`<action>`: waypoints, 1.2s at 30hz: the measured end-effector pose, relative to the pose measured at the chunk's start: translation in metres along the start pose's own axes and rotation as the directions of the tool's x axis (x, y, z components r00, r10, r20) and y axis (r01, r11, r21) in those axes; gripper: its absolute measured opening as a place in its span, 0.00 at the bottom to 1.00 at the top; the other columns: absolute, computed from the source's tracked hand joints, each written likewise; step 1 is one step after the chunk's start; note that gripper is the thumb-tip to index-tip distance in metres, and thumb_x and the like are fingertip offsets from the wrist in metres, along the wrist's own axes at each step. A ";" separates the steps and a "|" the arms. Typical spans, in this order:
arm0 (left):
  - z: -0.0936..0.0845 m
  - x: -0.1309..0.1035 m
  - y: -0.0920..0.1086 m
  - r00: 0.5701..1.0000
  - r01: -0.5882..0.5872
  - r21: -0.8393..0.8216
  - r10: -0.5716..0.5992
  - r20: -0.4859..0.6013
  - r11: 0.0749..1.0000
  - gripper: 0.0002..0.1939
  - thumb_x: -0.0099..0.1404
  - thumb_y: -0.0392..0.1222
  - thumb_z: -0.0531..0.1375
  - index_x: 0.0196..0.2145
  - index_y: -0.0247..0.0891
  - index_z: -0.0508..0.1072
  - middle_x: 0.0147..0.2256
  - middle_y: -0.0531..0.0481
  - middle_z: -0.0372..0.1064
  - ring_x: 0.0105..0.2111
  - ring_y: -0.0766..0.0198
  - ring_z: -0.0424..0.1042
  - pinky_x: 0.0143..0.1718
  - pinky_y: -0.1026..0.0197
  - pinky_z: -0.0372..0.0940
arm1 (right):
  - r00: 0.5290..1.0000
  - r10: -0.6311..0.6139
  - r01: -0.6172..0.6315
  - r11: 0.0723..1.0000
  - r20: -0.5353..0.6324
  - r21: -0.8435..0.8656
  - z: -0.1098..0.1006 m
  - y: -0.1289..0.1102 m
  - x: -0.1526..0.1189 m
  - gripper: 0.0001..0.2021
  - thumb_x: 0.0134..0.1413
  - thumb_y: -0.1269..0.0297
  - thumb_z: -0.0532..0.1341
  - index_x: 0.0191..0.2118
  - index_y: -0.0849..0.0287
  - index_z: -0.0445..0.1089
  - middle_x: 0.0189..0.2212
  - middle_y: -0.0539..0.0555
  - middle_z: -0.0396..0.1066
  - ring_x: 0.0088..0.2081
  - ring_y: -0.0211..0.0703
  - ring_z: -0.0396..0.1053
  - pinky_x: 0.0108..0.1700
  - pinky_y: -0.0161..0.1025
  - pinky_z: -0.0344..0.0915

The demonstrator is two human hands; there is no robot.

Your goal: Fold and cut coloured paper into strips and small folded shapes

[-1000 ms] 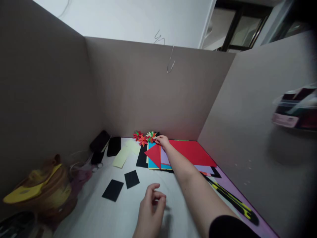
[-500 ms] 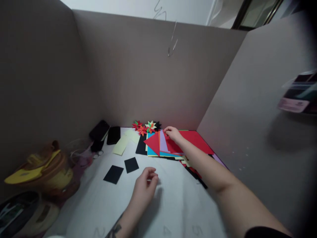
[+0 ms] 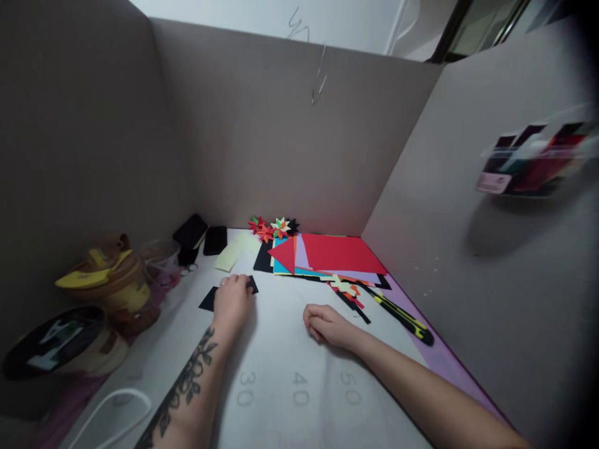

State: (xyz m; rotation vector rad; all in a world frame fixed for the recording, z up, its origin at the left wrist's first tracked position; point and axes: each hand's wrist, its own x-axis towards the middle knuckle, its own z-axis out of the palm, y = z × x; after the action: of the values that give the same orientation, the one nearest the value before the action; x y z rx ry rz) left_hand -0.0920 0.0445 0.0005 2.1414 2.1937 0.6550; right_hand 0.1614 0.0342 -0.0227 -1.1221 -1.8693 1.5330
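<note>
My left hand (image 3: pixel 233 299) lies over two small black paper squares, its fingers bent down together on the right-hand square (image 3: pixel 253 285); their tips are hidden. The other black square (image 3: pixel 207 299) shows from under the left side of the hand. My right hand (image 3: pixel 325 323) rests in a loose fist on the white sheet (image 3: pixel 281 349), with nothing showing in it. Beyond it lies a stack of coloured paper, with a red sheet (image 3: pixel 344 252) and a red triangle (image 3: pixel 284 254) on top.
Folded paper stars (image 3: pixel 279 227) sit at the back wall. Paper strips (image 3: pixel 344 287) and a yellow-black cutter (image 3: pixel 405 319) lie at right. At left are pale green paper (image 3: pixel 229 254), a black phone-like slab (image 3: pixel 215 241), scissors (image 3: pixel 189 269), a brown-yellow pot (image 3: pixel 112 287) and a black-lidded tub (image 3: pixel 60 343).
My right hand has drawn back from the coloured paper stack toward me and closed into a fist. My left hand has moved left and forward onto the black squares. The view has shifted somewhat.
</note>
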 end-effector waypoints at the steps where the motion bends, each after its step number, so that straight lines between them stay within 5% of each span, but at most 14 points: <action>1: 0.001 0.004 -0.008 0.998 0.057 0.057 -0.056 -0.025 0.997 0.14 0.61 0.40 0.52 0.40 0.35 0.73 0.40 0.36 0.69 0.44 0.46 0.64 0.43 0.52 0.58 | 0.999 -0.035 0.035 0.999 -0.011 -0.041 0.004 0.002 0.000 0.07 0.42 0.72 0.49 0.25 0.56 0.63 0.12 0.43 0.59 0.16 0.34 0.55 0.22 0.31 0.53; 4: 0.004 0.010 -0.024 0.994 0.112 0.112 -0.111 -0.013 0.987 0.18 0.61 0.46 0.53 0.44 0.34 0.72 0.43 0.37 0.68 0.46 0.44 0.63 0.44 0.50 0.59 | 0.993 -0.103 0.093 0.985 -0.061 -0.148 0.009 0.005 0.002 0.09 0.42 0.73 0.49 0.26 0.57 0.65 0.14 0.44 0.61 0.19 0.35 0.59 0.24 0.31 0.56; 8: 0.014 0.013 -0.026 0.999 -0.045 0.085 0.044 0.014 0.995 0.21 0.61 0.47 0.53 0.48 0.35 0.71 0.48 0.37 0.67 0.54 0.43 0.56 0.52 0.47 0.54 | 0.976 -0.187 0.148 0.944 -0.108 -0.294 0.010 0.008 0.001 0.12 0.45 0.75 0.50 0.29 0.57 0.69 0.17 0.45 0.65 0.22 0.36 0.64 0.28 0.31 0.59; 13: 0.026 0.013 -0.020 0.976 -0.151 0.036 0.143 0.164 0.988 0.17 0.63 0.46 0.51 0.45 0.49 0.75 0.56 0.43 0.61 0.61 0.35 0.41 0.53 0.29 0.44 | 0.916 -0.391 0.298 0.810 -0.086 -0.504 0.005 0.016 -0.003 0.13 0.48 0.75 0.52 0.34 0.56 0.72 0.31 0.50 0.74 0.35 0.40 0.70 0.40 0.35 0.62; 17: 0.015 0.014 -0.022 0.977 -0.063 0.144 0.032 0.211 0.988 0.18 0.63 0.41 0.51 0.46 0.51 0.75 0.58 0.43 0.58 0.62 0.31 0.37 0.50 0.23 0.39 | 0.880 -0.464 0.318 0.736 -0.103 -0.598 -0.007 0.023 -0.003 0.12 0.49 0.76 0.54 0.36 0.57 0.72 0.34 0.52 0.74 0.38 0.41 0.69 0.44 0.37 0.62; 25: -0.014 0.002 -0.030 0.961 0.121 0.324 -0.193 0.200 0.938 0.21 0.57 0.34 0.51 0.44 0.48 0.76 0.55 0.39 0.61 0.60 0.27 0.41 0.47 0.24 0.45 | 0.760 -0.535 0.121 0.675 -0.370 -0.728 -0.031 0.017 0.015 0.11 0.52 0.74 0.54 0.36 0.60 0.72 0.37 0.55 0.72 0.43 0.44 0.63 0.49 0.41 0.58; 31: -0.004 -0.008 -0.017 0.983 0.029 0.324 -0.086 0.164 0.946 0.21 0.61 0.34 0.47 0.46 0.41 0.73 0.57 0.39 0.59 0.59 0.30 0.45 0.47 0.25 0.46 | 0.854 -0.377 -0.112 0.538 -0.358 -0.835 -0.034 -0.004 0.077 0.16 0.55 0.67 0.54 0.49 0.58 0.69 0.53 0.59 0.63 0.55 0.50 0.54 0.54 0.44 0.53; 36: 0.000 -0.014 0.002 0.966 -0.060 0.218 0.001 0.259 0.974 0.20 0.62 0.38 0.48 0.49 0.42 0.70 0.57 0.41 0.59 0.60 0.34 0.46 0.49 0.27 0.49 | 0.895 -0.253 -0.210 0.489 -0.368 -0.846 -0.021 -0.008 0.126 0.25 0.53 0.54 0.57 0.54 0.61 0.62 0.52 0.61 0.64 0.53 0.51 0.58 0.51 0.43 0.55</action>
State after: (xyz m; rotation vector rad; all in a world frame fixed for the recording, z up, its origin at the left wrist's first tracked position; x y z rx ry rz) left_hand -0.0896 0.0312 -0.0031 2.2148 2.1856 0.1202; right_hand 0.1055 0.1487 -0.0267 -1.6596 -2.2961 0.0684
